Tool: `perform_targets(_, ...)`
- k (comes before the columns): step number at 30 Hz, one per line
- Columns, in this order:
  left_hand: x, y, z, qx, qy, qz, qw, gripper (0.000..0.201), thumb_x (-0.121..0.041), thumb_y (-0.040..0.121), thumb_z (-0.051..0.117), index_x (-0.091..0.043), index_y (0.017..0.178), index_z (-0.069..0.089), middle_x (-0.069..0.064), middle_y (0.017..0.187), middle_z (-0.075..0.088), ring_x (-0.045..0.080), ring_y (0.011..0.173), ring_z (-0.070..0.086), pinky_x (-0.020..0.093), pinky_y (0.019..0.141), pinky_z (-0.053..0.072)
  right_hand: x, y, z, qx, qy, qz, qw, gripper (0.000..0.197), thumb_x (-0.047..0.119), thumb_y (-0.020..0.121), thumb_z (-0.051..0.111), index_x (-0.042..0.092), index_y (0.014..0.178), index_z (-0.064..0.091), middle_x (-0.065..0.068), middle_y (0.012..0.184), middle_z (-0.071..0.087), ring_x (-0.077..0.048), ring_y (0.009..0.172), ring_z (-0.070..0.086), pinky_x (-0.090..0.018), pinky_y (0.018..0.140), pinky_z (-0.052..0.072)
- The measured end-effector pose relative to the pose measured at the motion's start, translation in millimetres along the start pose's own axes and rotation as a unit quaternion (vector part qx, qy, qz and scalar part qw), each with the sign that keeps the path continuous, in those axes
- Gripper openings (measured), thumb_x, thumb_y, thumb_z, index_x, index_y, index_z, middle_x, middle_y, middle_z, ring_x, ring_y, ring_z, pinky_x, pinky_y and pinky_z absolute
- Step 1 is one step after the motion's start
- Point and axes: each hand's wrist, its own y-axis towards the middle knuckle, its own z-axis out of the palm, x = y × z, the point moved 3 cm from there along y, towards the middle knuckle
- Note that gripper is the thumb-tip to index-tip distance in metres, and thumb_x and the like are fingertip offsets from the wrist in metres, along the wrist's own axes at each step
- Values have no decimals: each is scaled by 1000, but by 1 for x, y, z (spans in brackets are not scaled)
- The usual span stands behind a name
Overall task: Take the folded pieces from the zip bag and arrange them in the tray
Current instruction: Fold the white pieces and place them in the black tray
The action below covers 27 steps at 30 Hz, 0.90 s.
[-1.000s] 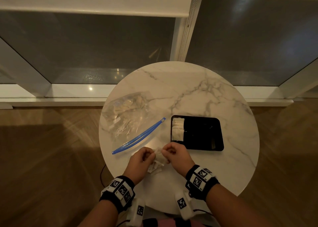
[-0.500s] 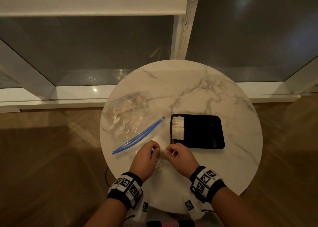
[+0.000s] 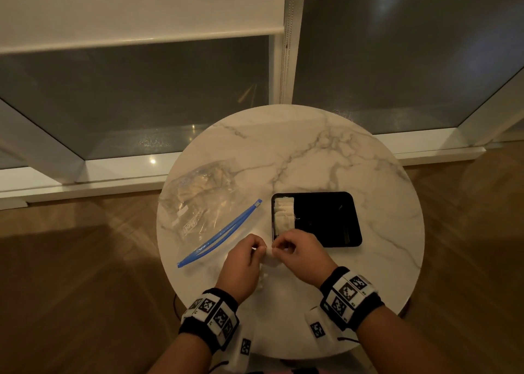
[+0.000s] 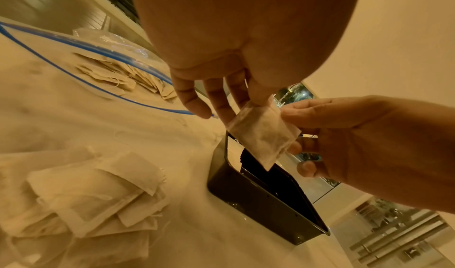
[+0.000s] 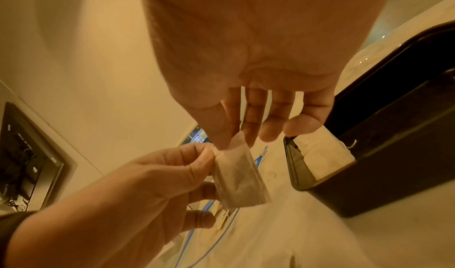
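Note:
Both hands hold one small folded white piece [image 4: 263,136] [image 5: 238,179] above the marble table, near the black tray's near left corner. My left hand [image 3: 249,250] pinches its left top edge, my right hand [image 3: 286,249] pinches the right one. The black tray [image 3: 334,220] holds a row of folded pieces [image 3: 283,215] along its left side. The clear zip bag [image 3: 204,203] with a blue zipper lies open at the left, more pieces inside. A loose heap of folded pieces [image 4: 86,194] lies on the table under my left wrist.
The round marble table [image 3: 326,152] stands before a window with a low white sill; wood floor surrounds it. The tray's right part [image 3: 340,212] is bare black.
Both hands have risen off the loose heap and moved forward toward the tray's near left corner, now holding a single piece between them.

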Motion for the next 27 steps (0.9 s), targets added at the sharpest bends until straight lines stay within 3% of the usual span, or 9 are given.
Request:
perform_targets(5,-11,4,2,-16,-41,17,999,14,-18,101,53,-28,93,60,-12,92,64,0,88,60,20,76,49,7,3,-20,28,13,8,1000,7,24,88,70,23,87,77,14,75,66,1,73,61,-16,70,50)
perform_targets(6,-12,5,2,-29,-52,12,998,10,-22,101,54,-30,100,60,-15,99,64,-2,92,60,19,77,49,5,5,-26,-5,21,20,1000,7,24,88,70,24,90,78,13,79,68,0,75,63,-18,73,52)
perform_targets(9,-10,8,2,-47,-63,-19,997,21,-26,101,54,-35,120,53,-22,118,59,-6,102,58,21,85,52,-9,10,-54,-221,27,77,972,12,29,90,69,25,98,77,10,91,69,-3,85,64,-20,81,51)
perform_targets(10,-9,9,3,-47,-59,-28,997,25,-25,101,55,-35,124,52,-22,121,58,-6,103,57,22,86,52,-13,12,-62,-245,18,79,966,12,30,90,69,25,98,77,10,91,69,-3,85,63,-21,82,51)
perform_targets(14,-7,14,5,-38,-45,-47,997,29,-25,100,56,-34,128,53,-19,125,56,-2,106,57,24,89,52,-17,25,-57,-47,-18,45,998,8,23,90,68,25,91,76,15,84,70,2,81,64,-18,78,51)
perform_targets(18,-12,21,14,7,-82,-35,996,31,-37,98,61,-32,128,58,-18,121,61,2,102,62,27,89,55,-18,26,-55,-34,6,34,999,10,18,89,68,25,84,72,11,80,68,0,78,63,-16,73,48)
perform_targets(21,-20,26,25,47,-109,-14,993,22,-44,99,57,-31,114,67,-12,102,71,4,93,66,29,85,56,-19,28,-51,-6,29,23,999,11,16,89,69,25,83,71,8,79,68,-2,77,63,-14,71,47)
perform_targets(24,-20,33,33,24,-91,-21,995,19,-41,99,58,-27,95,70,-4,84,71,13,79,68,42,78,58,-21,31,-50,-17,53,20,998,9,17,89,69,25,86,71,7,80,69,-2,77,64,-14,71,49)
perform_targets(27,-19,41,36,-10,-108,-33,994,15,-34,99,61,-26,91,72,-5,77,71,9,71,65,32,70,57,-29,34,-51,-42,88,43,994,10,20,88,70,23,97,71,7,84,69,-6,78,65,-18,72,55)
